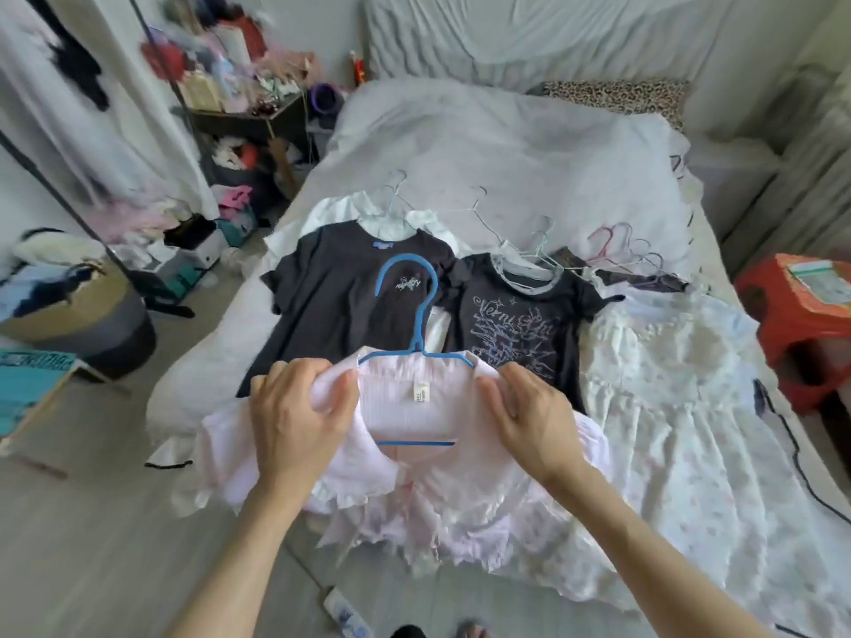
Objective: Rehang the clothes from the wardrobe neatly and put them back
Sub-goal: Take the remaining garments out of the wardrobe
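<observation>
Head view: both forearms reach forward over the near edge of the bed [529,145]. Left hand [299,416], back up, fingers curled, pinches the left side of the pink blouse [414,458] collar. Right hand [529,416], back up, fingers curled, pinches the collar's right side. Blue hanger [416,324] sits inside the neckline: hook pointing up and away, bottom bar visible through the open collar between the two hands. Blouse lies at the bed's near edge, hem hanging toward the floor. Farther up the bed: two dark T-shirts [354,301] on wire hangers, side by side. White dress [681,407] lies to the blouse's right.
</observation>
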`<state>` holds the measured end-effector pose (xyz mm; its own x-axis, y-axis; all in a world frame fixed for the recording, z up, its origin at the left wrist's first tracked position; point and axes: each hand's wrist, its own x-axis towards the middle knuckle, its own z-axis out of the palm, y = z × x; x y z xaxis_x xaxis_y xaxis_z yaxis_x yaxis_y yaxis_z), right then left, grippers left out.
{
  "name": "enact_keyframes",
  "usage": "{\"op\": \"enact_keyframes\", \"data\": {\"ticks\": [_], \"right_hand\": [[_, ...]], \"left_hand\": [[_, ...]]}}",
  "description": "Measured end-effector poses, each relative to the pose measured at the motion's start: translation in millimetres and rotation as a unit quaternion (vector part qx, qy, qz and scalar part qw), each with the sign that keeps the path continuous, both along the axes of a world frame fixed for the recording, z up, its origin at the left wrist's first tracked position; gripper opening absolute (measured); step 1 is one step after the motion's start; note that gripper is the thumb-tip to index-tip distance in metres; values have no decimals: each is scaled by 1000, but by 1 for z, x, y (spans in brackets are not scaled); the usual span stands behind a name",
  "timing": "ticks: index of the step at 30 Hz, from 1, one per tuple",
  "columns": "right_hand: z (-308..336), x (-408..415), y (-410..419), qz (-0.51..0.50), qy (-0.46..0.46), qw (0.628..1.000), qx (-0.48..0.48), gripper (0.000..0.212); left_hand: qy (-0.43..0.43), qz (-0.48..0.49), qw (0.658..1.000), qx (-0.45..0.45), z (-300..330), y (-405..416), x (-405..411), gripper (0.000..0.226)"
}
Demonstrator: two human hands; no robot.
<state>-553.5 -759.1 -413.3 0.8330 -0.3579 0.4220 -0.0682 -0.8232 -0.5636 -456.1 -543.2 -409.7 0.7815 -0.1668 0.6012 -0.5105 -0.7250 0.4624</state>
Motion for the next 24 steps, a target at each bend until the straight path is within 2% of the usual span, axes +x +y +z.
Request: {"op": "enact_keyframes", "data": {"ticks": [5,9,13,16,19,24], "right_hand": [[26,76,-14,14,-25,999,20,36],[47,157,-35,-16,-34,998,40,39],[40,247,-59,-66,25,995,73,37],[7,312,-79,-108,81,987,85,30],[-34,362,-100,-121,158,977,81,31],[-92,428,-149,-107,271,955,54,25]], "left_hand": [[-77,13,997,-6,31,-15,72,28],[-64,7,998,-4,49,-42,158,28],[1,-51,999,-10,38,-74,262,30],[81,-110,990,30,4,-98,339,32],[183,-169,965,86,-36,-121,403,21],[262,-227,919,187,-99,-168,484,19]]}}
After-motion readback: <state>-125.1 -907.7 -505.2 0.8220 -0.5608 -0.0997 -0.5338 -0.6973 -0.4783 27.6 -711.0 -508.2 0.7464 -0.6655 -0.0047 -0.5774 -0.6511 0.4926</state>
